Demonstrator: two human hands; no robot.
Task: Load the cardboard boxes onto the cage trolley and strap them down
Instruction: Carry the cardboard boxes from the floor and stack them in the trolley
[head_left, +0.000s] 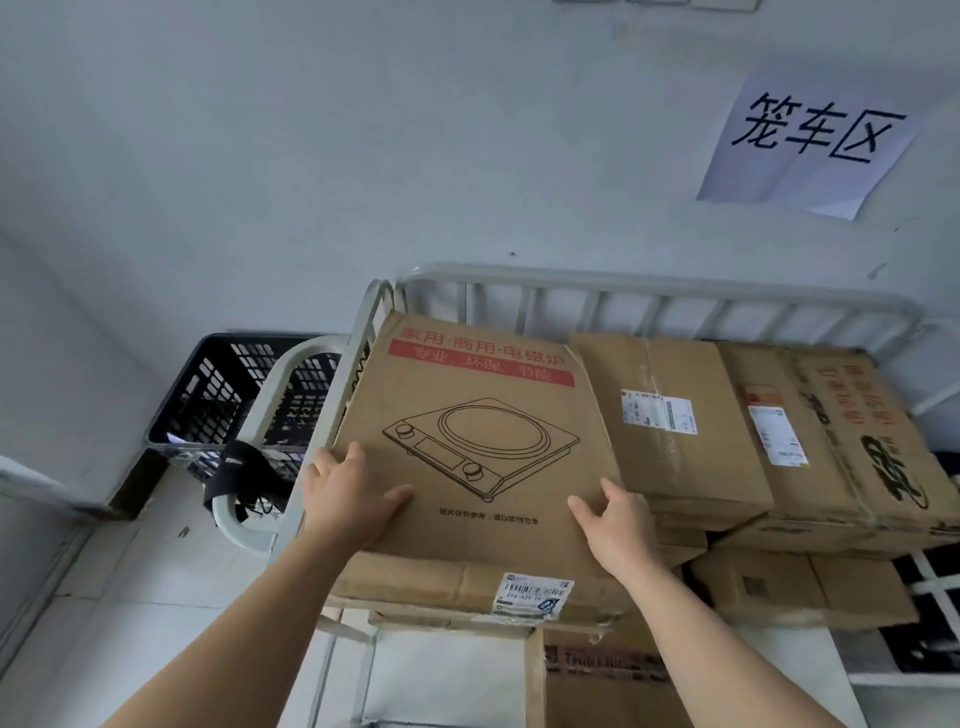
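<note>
Cardboard box, flat and brown, lies top face up at the left end of the cage trolley. It is the highest of a stack there and rests on a box with a barcode label on its near side. Print: red title band along the edge nearest the trolley's back rail, black line drawing of an induction cooker mid-face, small caption line toward the trolley's open front. Face close to square. The slightly longer run goes from the open front to the back rail, turned a little, so the far left corner points at the trolley's back-left post.

Left hand lies on the near-left corner, fingers fairly straight and spread, thumb flat on the cardboard. Right hand is on the near-right corner, thumb and forefinger on top, other fingers hidden past the edge; grip cannot be told.

Further right along the trolley: taped box just beside, then red-printed box. Black strap hangs on the trolley's left handle. Black crate stands left of the trolley. Paper sign on the wall above its right end.
</note>
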